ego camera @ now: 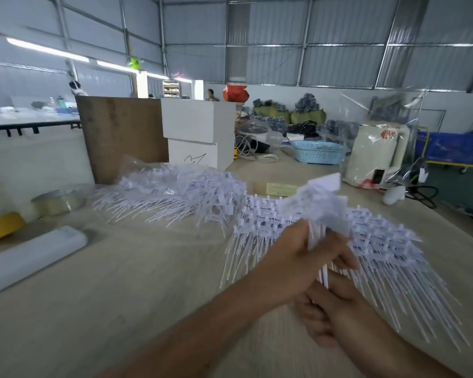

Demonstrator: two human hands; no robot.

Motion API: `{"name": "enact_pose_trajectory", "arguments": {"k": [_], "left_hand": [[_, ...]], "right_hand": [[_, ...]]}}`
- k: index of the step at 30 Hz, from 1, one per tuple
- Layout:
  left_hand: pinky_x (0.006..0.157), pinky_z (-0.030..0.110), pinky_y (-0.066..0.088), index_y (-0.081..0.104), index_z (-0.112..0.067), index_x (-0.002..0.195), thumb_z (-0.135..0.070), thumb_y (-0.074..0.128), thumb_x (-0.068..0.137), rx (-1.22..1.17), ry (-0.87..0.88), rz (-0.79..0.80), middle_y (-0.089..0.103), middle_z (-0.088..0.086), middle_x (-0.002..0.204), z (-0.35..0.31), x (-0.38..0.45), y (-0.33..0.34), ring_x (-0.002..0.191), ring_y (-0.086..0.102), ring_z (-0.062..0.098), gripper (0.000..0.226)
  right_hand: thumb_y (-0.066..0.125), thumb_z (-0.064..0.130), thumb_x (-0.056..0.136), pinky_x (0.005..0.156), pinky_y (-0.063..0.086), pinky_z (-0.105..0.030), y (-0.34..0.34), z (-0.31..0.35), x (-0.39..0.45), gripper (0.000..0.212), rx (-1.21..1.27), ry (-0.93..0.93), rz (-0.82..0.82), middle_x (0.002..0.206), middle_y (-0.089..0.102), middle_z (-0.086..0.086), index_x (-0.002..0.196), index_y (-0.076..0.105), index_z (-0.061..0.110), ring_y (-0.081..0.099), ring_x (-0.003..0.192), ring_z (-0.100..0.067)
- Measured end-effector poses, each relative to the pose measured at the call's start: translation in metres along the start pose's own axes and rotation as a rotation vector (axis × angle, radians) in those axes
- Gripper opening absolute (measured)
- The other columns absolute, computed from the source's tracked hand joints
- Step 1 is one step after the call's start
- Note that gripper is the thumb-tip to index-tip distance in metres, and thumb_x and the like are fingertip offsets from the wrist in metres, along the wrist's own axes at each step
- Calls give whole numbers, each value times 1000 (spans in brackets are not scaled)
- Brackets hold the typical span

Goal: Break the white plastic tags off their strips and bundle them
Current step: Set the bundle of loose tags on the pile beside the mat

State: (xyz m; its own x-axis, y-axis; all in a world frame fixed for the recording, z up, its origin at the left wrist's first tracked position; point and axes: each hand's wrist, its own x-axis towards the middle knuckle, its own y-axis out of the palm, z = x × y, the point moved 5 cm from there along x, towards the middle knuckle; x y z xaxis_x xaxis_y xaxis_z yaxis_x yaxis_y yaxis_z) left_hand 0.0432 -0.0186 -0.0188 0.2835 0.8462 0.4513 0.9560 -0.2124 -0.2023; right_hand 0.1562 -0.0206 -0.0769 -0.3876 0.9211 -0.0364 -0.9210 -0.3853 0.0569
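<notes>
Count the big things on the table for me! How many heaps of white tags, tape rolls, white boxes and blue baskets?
Heaps of white tags: 2 (far heap, near heap)
Tape rolls: 2 (clear roll, yellow roll)
White boxes: 2 (upper box, lower box)
Blue baskets: 1 (basket)
Total: 7

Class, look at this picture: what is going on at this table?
A person is working through white plastic tags. The left hand grips a bunch of tags lifted above the table; the right hand holds their thin tails from below. One tag pile lies under the hands, and another pile sits further back.
</notes>
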Motion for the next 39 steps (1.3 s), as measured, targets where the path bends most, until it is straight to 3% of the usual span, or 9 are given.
{"name": "enact_pose_trajectory", "arguments": {"k": [5,9,14,19,23,26,29,34,39], "left_hand": [[71,24,55,58,-3,94,-30,51,94,-408,20,-179,73,20,94,4,-13,-41,80,71,22,28],[59,26,56,62,-13,79,-34,53,91,-424,-67,-338,71,20,77,15,-34,-79,63,70,25,26],[47,31,45,49,-17,73,-37,46,104,-419,-246,-816,40,5,48,46,-57,-153,40,45,18,38],[35,8,19,32,-17,66,-3,34,98,-668,-448,-1200,19,-3,44,91,-83,-208,29,15,9,35],[32,8,15,35,-14,69,1,31,100,-549,-601,-1058,18,-2,55,105,-75,-208,28,16,5,34],[32,9,14,34,-16,73,-5,36,103,-514,-647,-934,17,-4,51,101,-68,-210,29,14,6,32],[34,11,15,37,-14,81,-8,42,103,-401,-707,-837,20,-2,51,101,-68,-220,32,15,7,23],[35,11,20,45,-14,91,-24,43,106,-60,-753,-584,36,1,54,100,-43,-253,34,20,7,18],[29,15,24,37,-12,72,-4,42,102,453,-646,-643,36,8,66,97,33,-312,35,36,15,32]], "right_hand": [[40,9,103,41,15,-15,68,13,19,53,-90,16,85,51,23,4,52,42,24,19,40,-8],[40,9,103,41,18,-17,101,14,28,27,-169,2,227,52,26,7,78,42,19,21,42,-8],[50,29,105,44,43,-23,139,22,62,27,-498,-130,464,60,55,-1,94,61,8,49,43,-8],[61,27,99,79,47,-30,162,57,130,20,-979,-648,137,107,61,-2,113,64,14,58,87,-10],[70,23,91,90,43,-44,191,52,188,60,-1499,-856,-81,135,41,-7,142,41,18,42,119,-29],[68,12,89,91,39,-46,200,52,218,52,-1676,-826,-163,132,49,-8,136,48,19,44,121,-31],[55,10,97,83,43,-39,199,74,230,19,-1527,-829,-259,108,68,-8,112,66,14,61,105,-30],[44,26,106,65,39,-33,195,120,230,28,-1309,-889,-330,97,72,-10,102,68,12,68,88,-32],[45,28,106,66,36,-29,201,145,224,27,-1324,-928,-282,104,72,-7,112,68,14,68,90,-27]]}}
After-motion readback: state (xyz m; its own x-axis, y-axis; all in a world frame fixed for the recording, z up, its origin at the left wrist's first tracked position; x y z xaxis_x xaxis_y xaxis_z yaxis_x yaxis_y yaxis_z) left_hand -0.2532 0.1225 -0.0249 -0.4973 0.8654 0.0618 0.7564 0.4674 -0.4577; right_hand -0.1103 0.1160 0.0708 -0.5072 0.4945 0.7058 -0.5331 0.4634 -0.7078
